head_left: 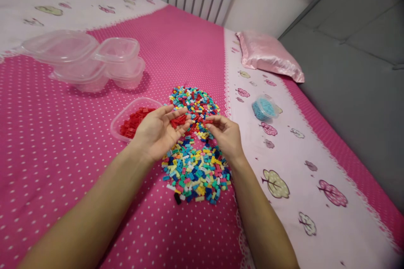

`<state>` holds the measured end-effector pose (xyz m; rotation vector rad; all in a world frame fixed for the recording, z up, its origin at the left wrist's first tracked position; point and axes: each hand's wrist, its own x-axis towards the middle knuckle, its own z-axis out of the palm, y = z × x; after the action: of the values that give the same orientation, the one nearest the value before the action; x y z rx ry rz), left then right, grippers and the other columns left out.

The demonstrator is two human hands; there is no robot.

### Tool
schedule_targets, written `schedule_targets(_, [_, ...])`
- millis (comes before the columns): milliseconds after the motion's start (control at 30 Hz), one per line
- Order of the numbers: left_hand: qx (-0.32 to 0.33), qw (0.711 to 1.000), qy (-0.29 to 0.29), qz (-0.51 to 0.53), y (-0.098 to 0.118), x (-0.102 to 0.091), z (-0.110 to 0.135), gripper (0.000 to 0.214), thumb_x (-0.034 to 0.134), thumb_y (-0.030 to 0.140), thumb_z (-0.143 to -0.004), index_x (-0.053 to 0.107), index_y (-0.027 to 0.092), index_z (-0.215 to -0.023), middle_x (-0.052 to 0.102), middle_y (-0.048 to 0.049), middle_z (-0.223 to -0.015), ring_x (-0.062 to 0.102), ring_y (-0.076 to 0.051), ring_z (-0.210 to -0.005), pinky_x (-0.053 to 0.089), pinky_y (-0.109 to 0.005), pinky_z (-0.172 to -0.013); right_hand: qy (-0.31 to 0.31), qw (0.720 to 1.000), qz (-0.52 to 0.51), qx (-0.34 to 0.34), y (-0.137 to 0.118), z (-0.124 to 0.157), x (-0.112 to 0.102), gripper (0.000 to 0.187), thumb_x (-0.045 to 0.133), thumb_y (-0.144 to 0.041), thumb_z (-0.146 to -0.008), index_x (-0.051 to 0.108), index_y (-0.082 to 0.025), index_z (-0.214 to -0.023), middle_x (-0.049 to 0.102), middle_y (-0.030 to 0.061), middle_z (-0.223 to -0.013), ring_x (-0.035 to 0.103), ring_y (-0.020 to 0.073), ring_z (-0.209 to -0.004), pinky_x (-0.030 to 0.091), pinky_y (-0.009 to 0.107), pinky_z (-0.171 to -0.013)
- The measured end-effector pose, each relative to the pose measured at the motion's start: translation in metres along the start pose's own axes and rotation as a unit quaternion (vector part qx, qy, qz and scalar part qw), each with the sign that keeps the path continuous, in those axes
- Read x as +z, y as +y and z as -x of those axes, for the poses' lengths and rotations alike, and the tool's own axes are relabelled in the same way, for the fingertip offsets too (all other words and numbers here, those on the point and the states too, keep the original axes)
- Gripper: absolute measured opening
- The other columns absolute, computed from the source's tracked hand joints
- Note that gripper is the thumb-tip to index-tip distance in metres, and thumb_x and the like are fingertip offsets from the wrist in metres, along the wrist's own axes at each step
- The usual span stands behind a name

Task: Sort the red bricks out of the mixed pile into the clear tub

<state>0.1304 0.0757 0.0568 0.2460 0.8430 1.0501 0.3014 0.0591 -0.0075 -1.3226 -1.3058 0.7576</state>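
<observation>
My left hand [159, 130] is turned palm up, its fingers curled loosely under several small red toy bricks [178, 121]. Thumb and fingertips of my right hand [225, 134] are pinched together on a red brick [208, 122]. Both hands hover over a pile of mixed-colour building bricks [195, 168] spread on the bed. Left of the pile, partly behind my left hand, a clear plastic container [115, 124] holds red bricks [134, 122].
Clear lidded containers [78, 67] are stacked at the back left. A small tub of light-blue bricks [264, 108] sits to the right. A pink satin pillow [268, 54] lies near the grey headboard [350, 50]. Pink dotted bedding [57, 134] lies underneath.
</observation>
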Motion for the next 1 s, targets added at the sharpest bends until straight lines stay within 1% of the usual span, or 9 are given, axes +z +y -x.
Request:
schedule_targets(133, [-0.012, 1.0, -0.019, -0.016, -0.01, 0.002, 0.002, 0.016, 0.041, 0.012, -0.086, 0.051, 0.016, -0.074, 0.064, -0.0072, -0.081, 0.063, -0.015, -0.072, 0.057, -0.029, -0.07, 0.029, 0.998, -0.022, -0.046, -0.012, 0.003, -0.001, 0.024, 0.064, -0.029, -0.078, 0.066, -0.02, -0.1, 0.071, 0.0044, -0.098, 0.066, 0.0165, -0.089, 0.054, 0.032, -0.08])
schedule_targets(233, [-0.063, 0.997, -0.043, -0.019, -0.017, 0.003, 0.003, 0.018, 0.039, 0.012, -0.088, 0.053, 0.015, -0.076, 0.064, -0.0084, -0.083, 0.064, -0.015, -0.074, 0.057, -0.03, -0.073, 0.008, 0.996, 0.001, -0.083, -0.023, 0.008, 0.001, 0.026, 0.065, -0.031, -0.078, 0.065, -0.023, -0.103, 0.07, 0.0037, -0.102, 0.065, 0.0165, -0.092, 0.054, 0.031, -0.079])
schedule_targets(367, [-0.117, 0.99, -0.075, -0.008, -0.022, 0.003, 0.004, 0.023, 0.035, 0.013, -0.091, 0.057, 0.014, -0.083, 0.062, -0.0069, -0.076, 0.062, -0.013, -0.067, 0.057, -0.029, -0.071, -0.024, 0.994, 0.003, -0.107, -0.031, 0.012, 0.003, 0.025, 0.07, -0.034, -0.075, 0.067, -0.024, -0.099, 0.07, 0.0026, -0.097, 0.065, 0.0174, -0.092, 0.054, 0.032, -0.078])
schedule_targets(433, [-0.123, 0.99, -0.073, 0.003, -0.023, 0.002, 0.003, 0.022, 0.035, 0.013, -0.091, 0.055, 0.013, -0.083, 0.063, -0.0086, -0.079, 0.064, -0.015, -0.073, 0.057, -0.029, -0.074, 0.009, 0.994, -0.008, -0.108, -0.03, 0.012, 0.003, 0.022, 0.068, -0.036, -0.077, 0.067, -0.024, -0.095, 0.07, 0.0026, -0.094, 0.064, 0.0172, -0.092, 0.053, 0.032, -0.08])
schedule_targets(533, [-0.109, 0.993, -0.051, 0.004, -0.022, 0.002, 0.003, 0.018, 0.038, 0.012, -0.09, 0.053, 0.014, -0.081, 0.064, -0.0118, -0.087, 0.065, -0.018, -0.083, 0.057, -0.03, -0.077, 0.103, 0.991, -0.018, -0.084, -0.022, 0.008, 0.001, 0.022, 0.059, -0.04, -0.083, 0.066, -0.021, -0.09, 0.069, 0.0033, -0.09, 0.063, 0.0159, -0.086, 0.051, 0.029, -0.074])
schedule_targets(667, [-0.041, 0.997, -0.057, -0.017, -0.006, 0.001, 0.006, 0.016, 0.04, 0.011, -0.088, 0.054, 0.013, -0.081, 0.064, -0.0087, -0.084, 0.064, -0.016, -0.079, 0.056, -0.028, -0.077, 0.181, 0.983, -0.037, -0.025, -0.01, 0.001, -0.003, 0.03, 0.055, -0.046, -0.083, 0.064, -0.017, -0.084, 0.065, 0.0016, -0.078, 0.056, 0.0118, -0.069, 0.045, 0.023, -0.058])
schedule_targets(800, [0.08, 0.995, -0.031, -0.054, 0.027, -0.006, 0.011, 0.025, 0.037, 0.021, -0.089, 0.059, 0.009, -0.085, 0.062, -0.0089, -0.076, 0.062, -0.014, -0.073, 0.054, -0.025, -0.075, 0.194, 0.979, -0.062, -0.009, -0.004, -0.001, -0.005, 0.034, 0.057, -0.049, -0.081, 0.063, -0.015, -0.08, 0.062, -0.0002, -0.074, 0.05, 0.0089, -0.061, 0.041, 0.021, -0.054])
schedule_targets(900, [0.188, 0.976, 0.01, -0.106, 0.047, -0.014, 0.013, 0.032, 0.036, 0.029, -0.089, 0.06, 0.01, -0.082, 0.061, -0.0067, -0.073, 0.06, -0.013, -0.069, 0.051, -0.026, -0.076, 0.195, 0.98, -0.043, -0.021, -0.001, 0.0, -0.006, 0.035, 0.056, -0.049, -0.08, 0.064, -0.015, -0.08, 0.061, -0.001, -0.071, 0.048, 0.0082, -0.057, 0.04, 0.021, -0.053])
schedule_targets(1000, [0.249, 0.947, 0.034, -0.202, 0.054, -0.022, 0.008, 0.034, 0.038, 0.036, -0.089, 0.061, 0.012, -0.08, 0.061, -0.0038, -0.076, 0.058, -0.012, -0.069, 0.048, -0.028, -0.081, 0.204, 0.978, -0.027, -0.021, 0.003, 0.001, -0.008, 0.036, 0.055, -0.05, -0.081, 0.065, -0.015, -0.081, 0.061, -0.0009, -0.07, 0.048, 0.0084, -0.056, 0.039, 0.022, -0.053])
